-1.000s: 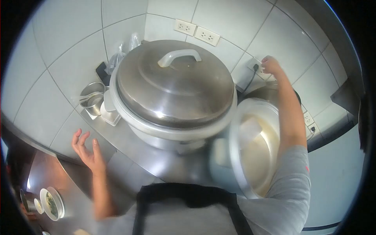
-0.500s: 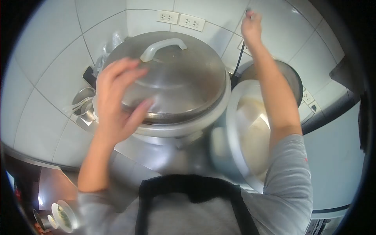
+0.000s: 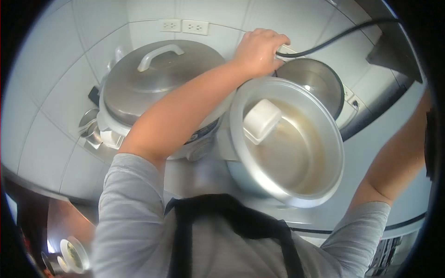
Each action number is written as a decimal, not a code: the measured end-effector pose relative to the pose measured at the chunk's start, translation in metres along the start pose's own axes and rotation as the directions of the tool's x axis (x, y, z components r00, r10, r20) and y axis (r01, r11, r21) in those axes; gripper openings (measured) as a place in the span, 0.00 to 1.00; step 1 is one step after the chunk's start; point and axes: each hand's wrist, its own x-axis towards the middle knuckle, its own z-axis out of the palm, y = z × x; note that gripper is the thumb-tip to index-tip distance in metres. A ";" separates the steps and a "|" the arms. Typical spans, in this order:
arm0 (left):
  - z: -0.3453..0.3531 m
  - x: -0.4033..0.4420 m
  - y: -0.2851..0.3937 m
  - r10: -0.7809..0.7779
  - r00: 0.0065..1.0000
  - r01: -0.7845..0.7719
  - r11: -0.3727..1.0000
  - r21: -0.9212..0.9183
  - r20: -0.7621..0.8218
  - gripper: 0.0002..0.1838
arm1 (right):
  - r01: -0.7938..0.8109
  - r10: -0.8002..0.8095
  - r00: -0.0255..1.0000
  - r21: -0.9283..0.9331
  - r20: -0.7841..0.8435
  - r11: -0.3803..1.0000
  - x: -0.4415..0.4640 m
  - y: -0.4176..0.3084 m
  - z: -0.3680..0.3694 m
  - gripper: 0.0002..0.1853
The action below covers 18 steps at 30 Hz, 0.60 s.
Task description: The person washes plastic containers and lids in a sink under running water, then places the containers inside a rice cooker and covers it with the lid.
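Observation:
My left hand [image 3: 260,52] reaches across to the tiled wall, its fingers curled around the end of a black power cord [image 3: 333,41] beside a wall outlet [image 3: 288,50]. From there the cord rises to the upper right edge. My right forearm [image 3: 399,153] stretches up and right; its hand lies beyond the view. Under my left arm stands a large rice cooker [image 3: 211,134] with a domed metal lid [image 3: 134,88] and a white handle. Beside it, an open, tilted pot [image 3: 340,157] holds a white box-like scoop or cup [image 3: 263,119] and a brownish residue.
A round metal lid or pan [image 3: 320,81] leans behind the pot. Two more outlets [image 3: 182,26] are on the back wall. Metal cups [image 3: 90,127] with utensils stand at left. A bowl with green food [image 3: 74,254] is at lower left, and a plugged outlet [image 3: 356,104] at right.
My left hand has moved from above the cooker lid to the right-hand outlet. My right hand has left the view to the right. The cord now stretches rightward, and the camera view has shifted.

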 end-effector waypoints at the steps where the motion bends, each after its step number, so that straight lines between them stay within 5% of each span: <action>1: 0.000 0.007 0.007 -0.013 1.000 0.012 0.999 -0.034 -0.006 0.22 | -0.023 0.023 1.000 -0.023 -0.018 0.999 0.002 -0.017 -0.018 0.27; 2: 0.008 0.018 -0.010 0.044 0.995 -0.050 0.996 0.069 0.087 0.13 | -0.035 0.034 0.999 -0.026 -0.022 0.999 0.000 -0.028 -0.040 0.24; 4: 0.003 0.031 -0.046 -0.170 0.971 0.154 0.982 0.104 0.168 0.18 | -0.074 0.073 0.997 -0.012 -0.028 0.997 -0.009 -0.043 -0.084 0.19; 6: -0.015 0.048 -0.095 -0.247 0.969 0.247 0.969 0.022 0.002 0.25 | -0.120 0.121 0.991 0.030 -0.057 0.992 -0.028 -0.057 -0.126 0.15; 9: -0.025 0.053 -0.047 -0.631 0.622 0.759 0.632 -0.158 0.463 0.39 | -0.172 0.182 0.981 0.145 -0.063 0.974 -0.050 -0.077 -0.182 0.10; 11: 0.001 0.038 -0.010 -0.493 0.488 0.792 0.597 -0.129 0.720 0.51 | -0.189 0.210 0.976 0.256 -0.057 0.948 -0.061 -0.096 -0.214 0.09; 13: 0.043 0.029 0.015 -0.373 0.436 0.875 0.387 -0.290 0.819 0.56 | -0.209 0.235 0.972 0.403 -0.015 0.891 -0.072 -0.118 -0.241 0.11; 15: 0.075 0.029 0.048 -0.379 0.432 0.846 -0.145 -0.514 0.818 0.48 | -0.154 0.196 0.981 0.572 -0.012 0.806 -0.082 -0.140 -0.255 0.14; 17: 0.122 0.050 0.053 -0.454 0.557 0.659 -0.268 -0.703 0.696 0.35 | 0.270 -0.020 0.870 0.440 -0.493 0.856 -0.095 -0.159 -0.207 0.19; 18: 0.132 0.060 0.046 -0.500 0.601 0.542 -0.319 -0.778 0.623 0.29 | 0.236 -0.001 0.882 0.440 -0.471 0.867 -0.105 -0.161 -0.232 0.13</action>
